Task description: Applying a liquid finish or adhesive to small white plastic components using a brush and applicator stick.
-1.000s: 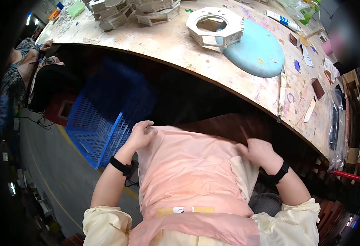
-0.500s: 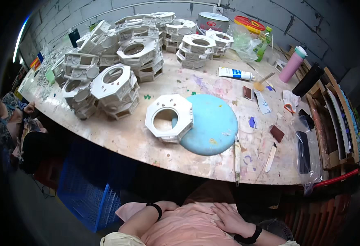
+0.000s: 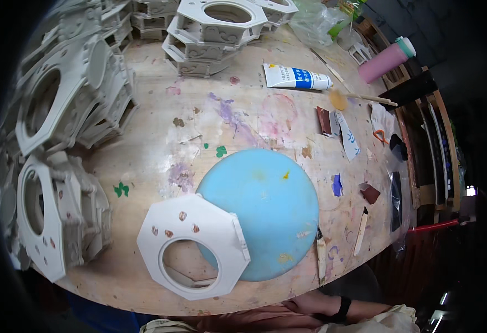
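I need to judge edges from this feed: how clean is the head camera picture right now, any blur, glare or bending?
Head view: strong fisheye bending, so the table edge curves; white octagonal frame and blue disc are sharp centrally; the stacked white frames at left are smeared; corners are black; lighting is even, without harsh glare.

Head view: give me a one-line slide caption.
White octagonal frame overlapping a light blue round disc on a paint-stained wooden table, stacks of similar frames behind, one hand at the lower edge.
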A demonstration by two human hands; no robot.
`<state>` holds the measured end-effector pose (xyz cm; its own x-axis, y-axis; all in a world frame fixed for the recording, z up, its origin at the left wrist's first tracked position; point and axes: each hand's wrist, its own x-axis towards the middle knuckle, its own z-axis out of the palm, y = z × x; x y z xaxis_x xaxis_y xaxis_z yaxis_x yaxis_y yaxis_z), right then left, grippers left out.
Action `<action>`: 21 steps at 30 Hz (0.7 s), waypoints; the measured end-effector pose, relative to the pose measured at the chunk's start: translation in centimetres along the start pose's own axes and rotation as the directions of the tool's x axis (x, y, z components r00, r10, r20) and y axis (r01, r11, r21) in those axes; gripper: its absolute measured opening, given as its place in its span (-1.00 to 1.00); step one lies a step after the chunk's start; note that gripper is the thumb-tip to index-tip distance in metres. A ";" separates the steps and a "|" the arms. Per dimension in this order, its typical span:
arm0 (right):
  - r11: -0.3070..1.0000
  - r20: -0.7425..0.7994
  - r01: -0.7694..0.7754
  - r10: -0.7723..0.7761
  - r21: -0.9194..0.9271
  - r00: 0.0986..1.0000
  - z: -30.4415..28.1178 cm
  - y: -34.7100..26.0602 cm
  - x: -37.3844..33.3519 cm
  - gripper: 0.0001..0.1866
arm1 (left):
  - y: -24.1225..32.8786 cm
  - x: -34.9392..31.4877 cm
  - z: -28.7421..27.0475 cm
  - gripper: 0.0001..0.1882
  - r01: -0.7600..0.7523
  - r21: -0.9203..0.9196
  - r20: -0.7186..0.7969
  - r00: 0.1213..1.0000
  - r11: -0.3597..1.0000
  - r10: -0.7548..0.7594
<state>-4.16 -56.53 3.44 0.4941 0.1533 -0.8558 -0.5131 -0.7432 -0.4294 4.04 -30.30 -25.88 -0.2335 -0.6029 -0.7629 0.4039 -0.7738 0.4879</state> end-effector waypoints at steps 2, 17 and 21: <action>0.969 -0.280 0.239 -0.245 -0.055 0.928 2.2 2.6 0.0 -0.66 | 1.5 -0.1 -0.1 -0.54 -0.057 0.053 0.020 0.998 0.997 0.056; 0.962 -0.300 0.163 -0.225 -0.218 0.927 0.3 4.9 -0.9 -0.49 | 1.7 -13.0 -7.4 -0.51 -0.186 0.591 -0.437 0.745 0.785 0.505; 0.927 -0.161 -0.021 -0.042 -0.374 0.986 -0.5 6.4 -4.4 -0.49 | 4.3 -18.4 -7.4 -0.51 -0.120 0.736 -0.472 0.613 0.666 0.633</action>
<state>-9.25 -62.31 4.61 0.6216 0.0778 -0.7795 -0.2237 -0.9360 -0.2718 16.62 -21.13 -12.85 0.5303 -0.7679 -0.3594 -0.3541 -0.5857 0.7291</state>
